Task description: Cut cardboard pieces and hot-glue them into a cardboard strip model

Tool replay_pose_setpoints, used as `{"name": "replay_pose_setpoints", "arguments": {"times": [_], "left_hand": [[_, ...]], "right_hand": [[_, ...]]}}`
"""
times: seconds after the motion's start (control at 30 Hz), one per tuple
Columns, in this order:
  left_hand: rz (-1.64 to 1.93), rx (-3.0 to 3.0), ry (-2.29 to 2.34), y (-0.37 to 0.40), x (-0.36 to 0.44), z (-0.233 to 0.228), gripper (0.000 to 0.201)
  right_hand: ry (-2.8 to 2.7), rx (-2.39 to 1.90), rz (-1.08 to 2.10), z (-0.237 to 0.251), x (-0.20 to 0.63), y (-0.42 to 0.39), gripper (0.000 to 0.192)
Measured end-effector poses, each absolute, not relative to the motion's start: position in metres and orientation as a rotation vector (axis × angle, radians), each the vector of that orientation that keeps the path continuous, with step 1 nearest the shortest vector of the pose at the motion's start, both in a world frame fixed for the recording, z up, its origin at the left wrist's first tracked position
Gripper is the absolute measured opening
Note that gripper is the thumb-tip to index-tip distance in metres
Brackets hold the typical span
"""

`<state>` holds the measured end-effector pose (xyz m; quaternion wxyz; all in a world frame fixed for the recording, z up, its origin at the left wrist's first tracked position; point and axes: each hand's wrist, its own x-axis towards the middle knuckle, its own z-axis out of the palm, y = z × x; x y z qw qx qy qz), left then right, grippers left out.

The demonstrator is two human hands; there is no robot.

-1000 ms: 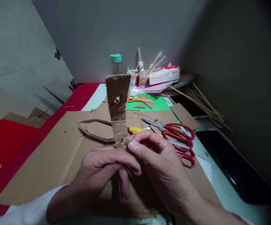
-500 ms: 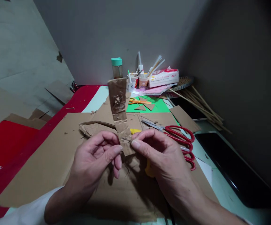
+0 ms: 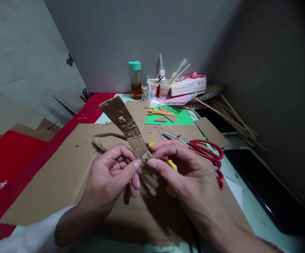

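Large cardboard sheet (image 3: 62,175) lies flat under both hands, spreading well beyond the fingers to either side; a cut cardboard outline (image 3: 107,140) rests on it just past the left fingertips, red scissors (image 3: 207,154) lie just beyond the right knuckles, and a yellow-handled tool (image 3: 172,168) sits under the right fingers, mostly hidden. Cardboard strip (image 3: 127,126) rises from between the two thumbs and leans away to the left, frayed lower end pinched at the fingertips. Left hand (image 3: 110,179) has thumb and forefinger closed on the strip's base, other fingers curled loose; right hand (image 3: 191,175) pinches the same end from the opposite side, thumb tip meeting the left thumb. Step in hand looks like working the ragged end, picking or pressing the torn fibres; the next move likely calls for a firm left pinch while the right fingertips tease the edge. Against half a second ago, the strip has tipped from near upright to a marked leftward slant, and the fingertips have drawn closer
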<state>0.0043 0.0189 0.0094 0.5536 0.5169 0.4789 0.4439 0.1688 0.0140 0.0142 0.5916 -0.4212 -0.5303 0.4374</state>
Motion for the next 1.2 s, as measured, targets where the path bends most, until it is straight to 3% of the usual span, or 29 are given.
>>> {"name": "replay_pose_setpoints", "arguments": {"times": [0.43,1.2], "left_hand": [[1.063,1.226,1.149,0.0165,0.0051,0.0081,0.018],[1.093,1.253,1.115,0.0134,0.0014,0.0098,0.018]], "right_hand": [[-1.187,-1.013,1.110,0.0115,0.1646,0.0130,0.014],[-1.393,-1.045,0.916,0.0107,0.1637,0.0109,0.015]]}}
